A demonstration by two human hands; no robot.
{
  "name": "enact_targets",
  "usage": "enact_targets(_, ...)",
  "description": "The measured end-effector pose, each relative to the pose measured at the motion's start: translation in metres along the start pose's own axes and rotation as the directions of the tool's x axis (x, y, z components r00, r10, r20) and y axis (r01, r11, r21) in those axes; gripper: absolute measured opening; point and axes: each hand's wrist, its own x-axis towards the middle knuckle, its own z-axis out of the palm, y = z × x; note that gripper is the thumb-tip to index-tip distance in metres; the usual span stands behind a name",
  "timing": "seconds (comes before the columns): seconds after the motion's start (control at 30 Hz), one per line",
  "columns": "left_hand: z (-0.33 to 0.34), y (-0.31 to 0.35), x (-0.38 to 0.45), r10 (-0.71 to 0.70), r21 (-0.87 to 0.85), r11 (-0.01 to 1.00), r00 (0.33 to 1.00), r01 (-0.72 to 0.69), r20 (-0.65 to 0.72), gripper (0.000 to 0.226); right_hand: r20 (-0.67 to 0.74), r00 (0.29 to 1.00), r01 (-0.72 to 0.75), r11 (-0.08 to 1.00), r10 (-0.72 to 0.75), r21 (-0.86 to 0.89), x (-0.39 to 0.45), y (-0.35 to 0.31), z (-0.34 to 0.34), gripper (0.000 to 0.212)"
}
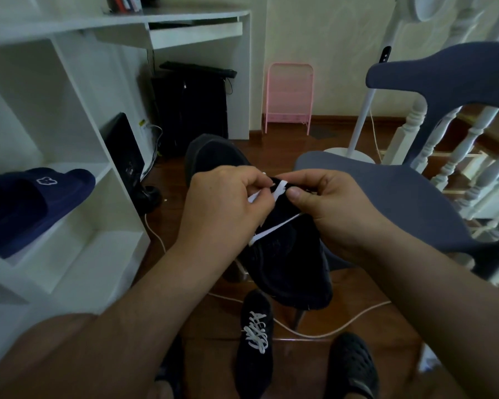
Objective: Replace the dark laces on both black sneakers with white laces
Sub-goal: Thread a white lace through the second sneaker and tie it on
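Black sneaker [285,254] hangs between left hand [225,203] and right hand [329,208], both pinching its white lace [274,230]

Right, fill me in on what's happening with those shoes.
A person is threading a white lace through a black sneaker held up in front of them. The left hand and the right hand each pinch part of the lace near the eyelets; only a couple of white rows are in so far. A second black sneaker lies on the wooden floor below, already laced in white. So one shoe looks done and this one is under way.
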Motion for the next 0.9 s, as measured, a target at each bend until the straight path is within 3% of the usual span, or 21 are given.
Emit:
enact_targets(0.13,0.001,0.001,0.001,-0.006,0.011,1.0,1.0,0.006,0.006,0.013,0.008,1.0,-0.001,0.999,0.001,-0.032,-0.003,-0.003,0.0,0.026)
enact_targets(0.23,0.001,0.004,-0.001,-0.014,-0.04,0.999,0.999,0.015,0.041,0.007,0.006,0.999,0.042,0.973,-0.042,-0.229,-0.004,-0.003,-0.003,0.031)
enact_targets(0.33,0.002,0.002,0.0,-0.03,-0.016,0.999,0.994,0.032,0.101,0.008,0.032,0.997,0.079,0.876,-0.073,-0.476,-0.004,-0.003,-0.001,0.044)
enact_targets(0.43,0.001,-0.001,0.001,-0.084,0.015,0.996,0.981,0.083,0.175,0.013,0.02,0.998,0.064,0.839,-0.064,-0.54,-0.004,-0.001,0.002,0.035)
enact_targets(0.6,0.001,-0.008,0.001,-0.08,-0.025,0.995,0.953,0.092,0.293,0.015,-0.193,0.981,-0.067,0.897,-0.021,-0.437,0.003,0.009,0.001,0.027)
enact_targets(0.73,0.003,-0.012,-0.003,-0.07,0.043,0.997,0.985,0.064,0.16,0.01,-0.364,0.931,-0.097,0.971,0.012,-0.217,0.008,0.012,-0.004,0.032)
enact_targets(0.8,0.004,-0.015,-0.004,-0.147,0.1,0.986,0.977,0.133,0.153,0.019,-0.438,0.899,-0.067,0.99,0.006,-0.124,0.009,0.01,-0.006,0.032)
enact_targets(0.9,0.005,-0.02,-0.005,-0.335,0.045,0.94,0.885,0.339,0.323,0.035,-0.498,0.867,-0.025,0.997,-0.013,-0.07,0.009,0.011,-0.007,0.029)
